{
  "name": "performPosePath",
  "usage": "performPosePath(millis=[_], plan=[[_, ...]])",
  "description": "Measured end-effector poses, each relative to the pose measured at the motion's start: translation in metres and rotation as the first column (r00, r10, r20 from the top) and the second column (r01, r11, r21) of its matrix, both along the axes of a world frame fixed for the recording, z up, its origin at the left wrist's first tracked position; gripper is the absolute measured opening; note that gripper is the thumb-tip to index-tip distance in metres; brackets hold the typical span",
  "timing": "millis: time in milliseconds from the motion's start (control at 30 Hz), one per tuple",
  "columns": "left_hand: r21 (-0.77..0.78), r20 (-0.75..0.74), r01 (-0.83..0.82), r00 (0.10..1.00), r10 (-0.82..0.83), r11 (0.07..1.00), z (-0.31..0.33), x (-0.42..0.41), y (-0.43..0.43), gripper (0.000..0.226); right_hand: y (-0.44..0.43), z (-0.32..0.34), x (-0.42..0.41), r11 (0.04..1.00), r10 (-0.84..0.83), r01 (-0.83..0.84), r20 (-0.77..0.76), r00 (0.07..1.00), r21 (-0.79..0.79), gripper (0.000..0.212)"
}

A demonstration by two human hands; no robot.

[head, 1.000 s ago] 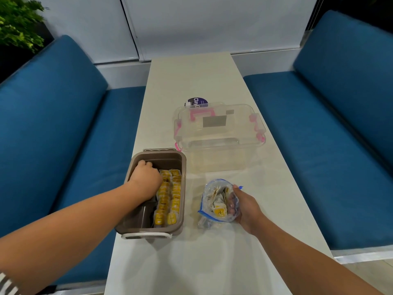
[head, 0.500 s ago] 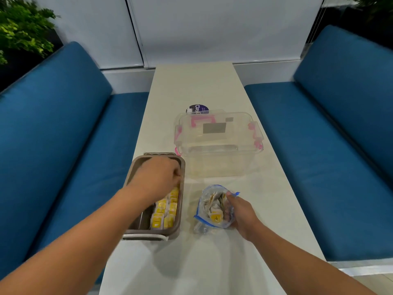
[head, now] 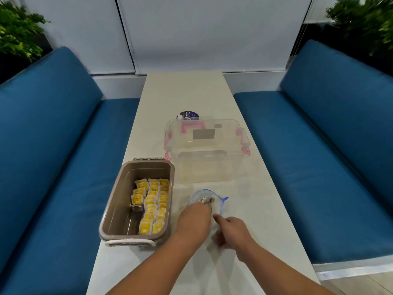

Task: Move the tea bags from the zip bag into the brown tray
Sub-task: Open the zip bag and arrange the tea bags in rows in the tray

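**"Clay" the only word legible on the table**

A round dark-purple label [head: 188, 116] lies on the long pale table [head: 185, 92], just behind the clear plastic lidded box with pink latches [head: 206, 145]. Its white lettering begins "Clay". The box's edge hides the rest, and the smaller print at the label's left is too fine to read. Two flat grey rectangles on the box lid, one large [head: 203, 134] and one small [head: 218, 126], carry no legible characters. The yellow-tagged paper tea bags [head: 152, 204] lined up in the brown plastic tray [head: 119, 199] show dark print too small to make out. Packets inside the clear, blue-edged zip bag [head: 219, 206] are blurred.
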State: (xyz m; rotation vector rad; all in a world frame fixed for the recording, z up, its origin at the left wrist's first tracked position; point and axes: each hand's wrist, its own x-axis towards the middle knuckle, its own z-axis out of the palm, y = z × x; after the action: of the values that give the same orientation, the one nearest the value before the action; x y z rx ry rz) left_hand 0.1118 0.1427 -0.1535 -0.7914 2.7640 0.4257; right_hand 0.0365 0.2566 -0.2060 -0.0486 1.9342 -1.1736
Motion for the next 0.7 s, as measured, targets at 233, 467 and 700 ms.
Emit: performPosePath(millis=[233, 467, 700], plan=[[0.119, 0.028, -0.117, 0.993, 0.115, 0.986, -0.013, -0.003, -0.004, 0.032, -0.005, 0.002, 0.009, 0.968, -0.142, 0.19, 0.269, 0.953, -0.163, 0.016], [0.265, -0.088, -0.17, 0.976, 0.199, 0.949, -0.013, 0.006, -0.001, 0.014, -0.005, 0.012, 0.008, 0.88, -0.305, 0.415, 0.395, 0.867, -0.232, 0.025], [0.314, -0.303, -0.216, 0.9, 0.313, 0.924, -0.007, 0.011, 0.005, 0.031, -0.008, 0.017, -0.001, 0.811, -0.393, 0.508, 0.373, 0.84, -0.291, 0.023]])
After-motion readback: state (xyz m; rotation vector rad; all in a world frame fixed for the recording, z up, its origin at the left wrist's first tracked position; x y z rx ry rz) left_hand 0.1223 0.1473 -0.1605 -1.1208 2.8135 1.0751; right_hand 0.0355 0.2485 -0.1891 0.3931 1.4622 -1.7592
